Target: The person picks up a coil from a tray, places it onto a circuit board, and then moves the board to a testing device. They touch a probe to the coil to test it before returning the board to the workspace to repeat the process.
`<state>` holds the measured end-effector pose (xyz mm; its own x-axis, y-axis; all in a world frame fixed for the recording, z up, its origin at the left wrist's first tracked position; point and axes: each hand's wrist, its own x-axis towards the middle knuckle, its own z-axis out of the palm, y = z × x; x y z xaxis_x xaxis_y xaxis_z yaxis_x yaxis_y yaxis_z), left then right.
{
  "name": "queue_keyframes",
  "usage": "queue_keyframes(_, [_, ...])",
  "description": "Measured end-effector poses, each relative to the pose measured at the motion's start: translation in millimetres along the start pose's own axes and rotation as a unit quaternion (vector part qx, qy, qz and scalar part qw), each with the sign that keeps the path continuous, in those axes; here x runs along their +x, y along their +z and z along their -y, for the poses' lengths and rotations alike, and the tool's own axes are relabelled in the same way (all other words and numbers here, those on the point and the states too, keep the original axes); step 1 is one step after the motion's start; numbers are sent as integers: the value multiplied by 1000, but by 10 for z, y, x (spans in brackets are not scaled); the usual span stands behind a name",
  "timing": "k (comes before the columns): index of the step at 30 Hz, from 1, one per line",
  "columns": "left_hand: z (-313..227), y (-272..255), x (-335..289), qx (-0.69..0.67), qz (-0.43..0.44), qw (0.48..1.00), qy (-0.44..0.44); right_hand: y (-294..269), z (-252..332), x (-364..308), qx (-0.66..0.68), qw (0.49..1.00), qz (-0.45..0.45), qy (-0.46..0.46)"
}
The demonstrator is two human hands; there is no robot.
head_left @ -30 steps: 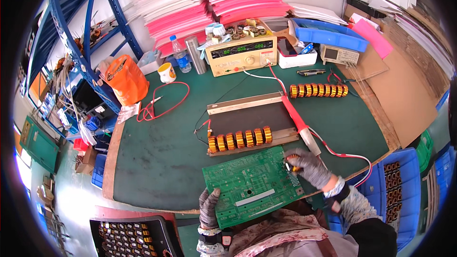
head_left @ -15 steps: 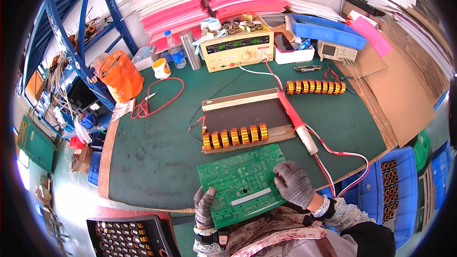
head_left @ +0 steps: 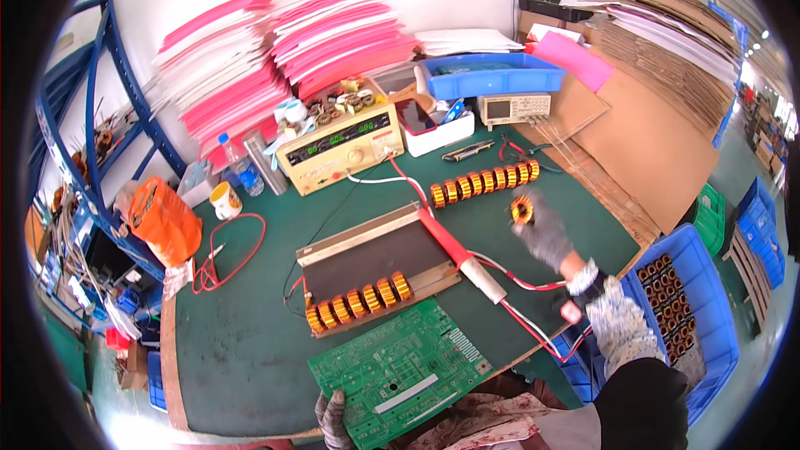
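Observation:
My gloved left hand (head_left: 335,422) is closed on the lower left edge of a green circuit board (head_left: 392,375), which is tilted above the table's front edge. My gloved right hand (head_left: 546,235) reaches out over the right side of the table, its fingers pinched on a copper-wound toroid coil (head_left: 522,210). Just beyond it, a row of similar toroid coils (head_left: 486,182) stands on the green tabletop. Another row of coils (head_left: 358,303) stands along the front rail of a dark flat fixture (head_left: 367,242). A red and white handled probe (head_left: 458,254) lies across the fixture's right end.
A beige bench instrument (head_left: 342,150) with a lit display stands at the back, loose parts on top. Red and white cables (head_left: 533,329) loop off the right edge beside a blue crate (head_left: 708,317) of coils. An orange bag (head_left: 165,221), a cup (head_left: 226,200) and a bottle (head_left: 242,167) stand left.
My right hand has left the circuit board and moved far right, and now holds a toroid coil. My left hand still grips the board. The view has turned to the right.

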<state>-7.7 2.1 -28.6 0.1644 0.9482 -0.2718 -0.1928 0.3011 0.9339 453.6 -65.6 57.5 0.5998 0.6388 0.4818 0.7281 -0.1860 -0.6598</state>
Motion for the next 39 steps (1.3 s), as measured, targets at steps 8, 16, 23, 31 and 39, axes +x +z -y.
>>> queue_keyframes(8, [9, 16, -6, -5, -21, 1000, -19, -28, -1503, 904, -239, 962, -56, 124])
queue_keyframes(16, [25, 56, -26, 17, -41, 999, -18, 142, -1766, 1188, -258, 964, -6, 61])
queue_keyframes(23, [3, 38, 37, -30, 59, 998, -22, 32, -1645, 969, -322, 942, -64, 74])
queue_keyframes(31, [-259, 312, -23, -73, 125, 989, 12, 913, 734, -71, 33, 921, 329, -206])
queue_keyframes(39, [-205, 297, -104, -110, 81, 991, 12, 1096, 771, -520, 46, 942, 292, -159])
